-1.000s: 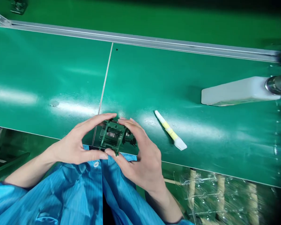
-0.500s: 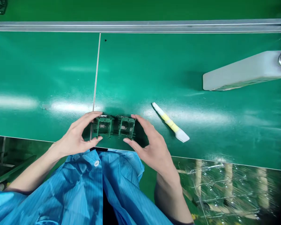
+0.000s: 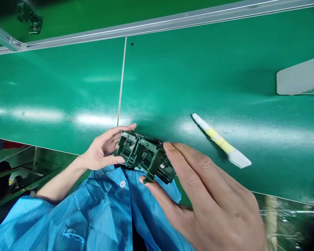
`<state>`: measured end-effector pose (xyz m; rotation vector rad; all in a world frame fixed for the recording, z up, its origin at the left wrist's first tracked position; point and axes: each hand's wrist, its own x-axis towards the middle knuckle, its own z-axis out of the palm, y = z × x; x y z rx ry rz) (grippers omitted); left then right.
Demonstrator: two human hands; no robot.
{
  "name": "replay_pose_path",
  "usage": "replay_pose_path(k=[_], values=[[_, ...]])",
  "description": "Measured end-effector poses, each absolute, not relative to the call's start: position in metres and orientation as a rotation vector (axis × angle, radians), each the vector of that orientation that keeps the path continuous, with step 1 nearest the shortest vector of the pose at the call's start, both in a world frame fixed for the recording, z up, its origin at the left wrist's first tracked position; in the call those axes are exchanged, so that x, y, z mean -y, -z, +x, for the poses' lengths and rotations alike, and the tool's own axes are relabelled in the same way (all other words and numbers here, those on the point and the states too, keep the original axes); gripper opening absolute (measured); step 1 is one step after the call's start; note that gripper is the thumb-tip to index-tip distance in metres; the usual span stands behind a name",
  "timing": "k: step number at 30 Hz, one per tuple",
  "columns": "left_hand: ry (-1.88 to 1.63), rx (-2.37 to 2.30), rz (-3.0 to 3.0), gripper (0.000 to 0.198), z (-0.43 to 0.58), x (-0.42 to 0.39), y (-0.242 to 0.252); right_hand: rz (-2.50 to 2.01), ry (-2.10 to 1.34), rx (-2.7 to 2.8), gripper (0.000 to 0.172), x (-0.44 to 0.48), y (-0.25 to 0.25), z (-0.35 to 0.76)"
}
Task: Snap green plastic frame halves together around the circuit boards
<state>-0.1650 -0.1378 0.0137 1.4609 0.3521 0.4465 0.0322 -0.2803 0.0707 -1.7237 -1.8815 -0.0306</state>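
Both my hands hold a dark green plastic part (image 3: 143, 157), made of two joined frame-like halves, lifted and tilted just above the near edge of the green bench mat (image 3: 172, 80). My left hand (image 3: 103, 150) pinches its left end between thumb and fingers. My right hand (image 3: 211, 202), large and close to the camera, grips the right end with thumb below and forefinger on top. My blue striped smock (image 3: 94, 212) fills the lower left.
A white and yellow stick-like tool (image 3: 221, 143) lies on the mat to the right of the part. A pale grey block (image 3: 300, 78) sits at the far right edge. A metal rail (image 3: 157, 26) runs along the back. Clear plastic trays (image 3: 290, 223) lie below right.
The part lay flat on the mat half a second ago; now both hands have raised and tilted it toward me. The view has shifted and my right hand looms closer.
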Motion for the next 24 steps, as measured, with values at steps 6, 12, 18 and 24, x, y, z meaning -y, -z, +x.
replay_pose_path(k=[6,12,18,24], values=[[-0.471,-0.348,1.397,0.066,-0.166,0.14,-0.011,-1.771,0.062,1.907,0.038,0.277,-0.076,0.027],[-0.487,-0.379,1.383,0.067,-0.166,0.143,-0.01,-1.74,0.065,1.907,0.036,0.276,-0.075,0.023],[-0.475,-0.409,1.511,0.068,-0.17,0.145,-0.014,-1.727,0.046,1.827,0.037,0.282,-0.073,0.023],[-0.788,-0.372,2.346,0.08,-0.164,0.139,-0.049,-1.515,-0.419,1.382,0.069,0.284,-0.032,0.022]])
